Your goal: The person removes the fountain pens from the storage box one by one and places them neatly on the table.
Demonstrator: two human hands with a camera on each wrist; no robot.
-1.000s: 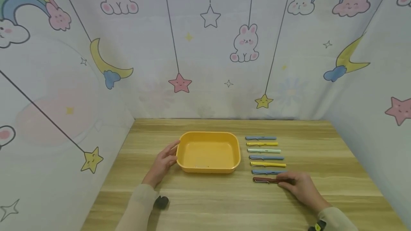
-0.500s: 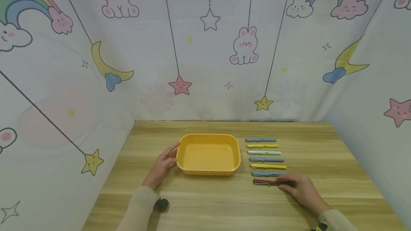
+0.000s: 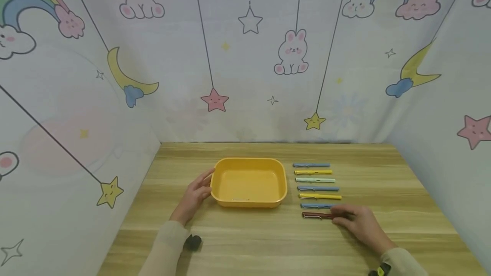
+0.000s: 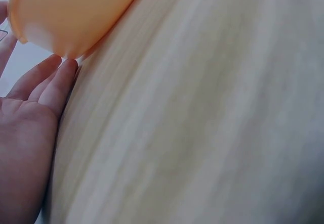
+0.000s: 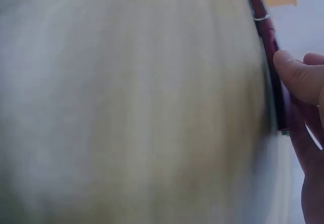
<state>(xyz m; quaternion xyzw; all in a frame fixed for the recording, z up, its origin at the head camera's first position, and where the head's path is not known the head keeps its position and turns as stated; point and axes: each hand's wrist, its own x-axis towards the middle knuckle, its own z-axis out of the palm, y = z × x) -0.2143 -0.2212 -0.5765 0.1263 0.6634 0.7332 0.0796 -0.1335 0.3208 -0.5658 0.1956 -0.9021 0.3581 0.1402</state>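
A yellow plastic tray [image 3: 249, 204] stands on the table, and nothing large lies inside it. My left hand [image 3: 193, 198] touches its left side with extended fingers; in the left wrist view the fingertips [image 4: 70, 68] meet the tray's wall. To the right, my right hand [image 3: 359, 224] pinches a dark red clip pen [image 3: 315, 215] near its right end, between thumb and fingers. In the right wrist view the pen [image 5: 267, 37] lies along the thumb. The red pen is the nearest of a column of pens, just in front of a blue pen [image 3: 315, 205].
Behind the red pen, several more pens lie parallel: a yellow pen [image 3: 320, 196], a blue pen [image 3: 318, 188], a pale green pen [image 3: 315, 180] and others farther back. The wooden table [image 3: 245, 242] meets patterned curtains [image 3: 245, 122] at the back and sides.
The head view has shifted slightly up and down. Both hands, the tray and the pens keep their places.
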